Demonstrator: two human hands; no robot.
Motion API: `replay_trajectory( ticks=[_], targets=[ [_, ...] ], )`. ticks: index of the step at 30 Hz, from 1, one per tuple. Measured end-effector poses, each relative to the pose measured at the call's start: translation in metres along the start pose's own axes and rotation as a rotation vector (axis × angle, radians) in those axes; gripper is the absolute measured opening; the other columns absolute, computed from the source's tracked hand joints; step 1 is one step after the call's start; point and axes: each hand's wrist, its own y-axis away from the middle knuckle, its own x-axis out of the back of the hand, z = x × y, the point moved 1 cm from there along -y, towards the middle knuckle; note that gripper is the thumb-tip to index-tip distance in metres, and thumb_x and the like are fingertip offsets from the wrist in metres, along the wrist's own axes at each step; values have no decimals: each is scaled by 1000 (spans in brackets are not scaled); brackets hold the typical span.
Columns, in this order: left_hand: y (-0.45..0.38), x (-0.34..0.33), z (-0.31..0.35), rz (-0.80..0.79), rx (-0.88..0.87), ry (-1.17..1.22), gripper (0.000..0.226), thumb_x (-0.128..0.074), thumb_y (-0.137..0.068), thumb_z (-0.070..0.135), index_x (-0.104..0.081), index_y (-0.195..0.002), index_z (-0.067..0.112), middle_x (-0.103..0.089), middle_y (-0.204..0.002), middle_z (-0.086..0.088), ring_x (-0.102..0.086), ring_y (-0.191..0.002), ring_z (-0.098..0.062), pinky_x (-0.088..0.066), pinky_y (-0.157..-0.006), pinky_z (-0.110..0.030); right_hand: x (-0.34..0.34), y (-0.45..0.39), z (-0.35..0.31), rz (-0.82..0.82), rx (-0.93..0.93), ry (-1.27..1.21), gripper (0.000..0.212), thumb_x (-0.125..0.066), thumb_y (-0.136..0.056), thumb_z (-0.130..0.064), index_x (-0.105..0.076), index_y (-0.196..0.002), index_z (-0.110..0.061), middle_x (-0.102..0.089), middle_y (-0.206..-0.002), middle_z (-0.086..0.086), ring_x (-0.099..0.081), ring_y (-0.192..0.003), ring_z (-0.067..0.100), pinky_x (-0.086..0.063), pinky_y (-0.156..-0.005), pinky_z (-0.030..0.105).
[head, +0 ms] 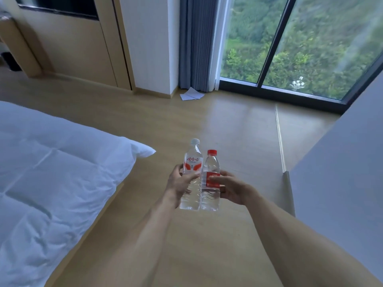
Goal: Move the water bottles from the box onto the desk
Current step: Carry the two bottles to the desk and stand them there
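I hold two clear water bottles upright, side by side and touching, above the wooden floor. My left hand (pixel 178 183) grips the taller bottle with the white cap and red-and-white label (pixel 191 162). My right hand (pixel 230 188) grips the shorter bottle with the red cap and red label (pixel 211 168). Both hands wrap the bottles at their middles, thumbs toward me. No box is in view, and I cannot tell where the desk is.
A bed with a white duvet (pixel 51 172) fills the left. A pale grey wall or panel (pixel 342 172) stands at the right. Ahead are a floor-length window (pixel 290 48), a grey curtain (pixel 196 42) and papers on the floor (pixel 191 94). Wooden floor (pixel 228 125) lies between.
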Motion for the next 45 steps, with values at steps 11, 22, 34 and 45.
replay_trajectory(
  ticks=[11, 22, 34, 45],
  targets=[
    [-139, -11, 39, -22, 7, -30, 63, -76, -62, 38, -59, -122, 29, -69, -107, 0, -65, -86, -17, -54, -63, -36, 45, -125, -61, 31, -66, -37, 28, -60, -93, -9, -61, -122, -8, -68, -101, 15, -66, -91, 29, -51, -97, 52],
    [-318, -49, 96, 95, 41, 52, 62, -86, -55, 39, -64, -113, 35, -76, -102, 0, -73, -82, -19, -54, -59, -34, 132, -298, -168, -111, -73, 56, 24, -69, -91, -13, -64, -115, -14, -74, -101, 11, -71, -93, 30, -57, -88, 47],
    [-470, -24, 160, 245, 11, 157, 60, -84, -61, 34, -61, -116, 29, -70, -104, -7, -62, -81, -21, -54, -60, -36, 132, -462, -288, -246, -86, 212, 38, -68, -92, -16, -58, -129, -14, -68, -115, 14, -66, -99, 31, -56, -84, 47],
    [-658, 84, 213, 305, 4, 262, 61, -86, -62, 32, -64, -118, 25, -74, -96, -4, -68, -73, -17, -57, -61, -40, 59, -659, -386, -233, -106, 321, 36, -68, -93, -16, -60, -128, -11, -69, -109, 12, -65, -97, 31, -54, -87, 48]
  ],
)
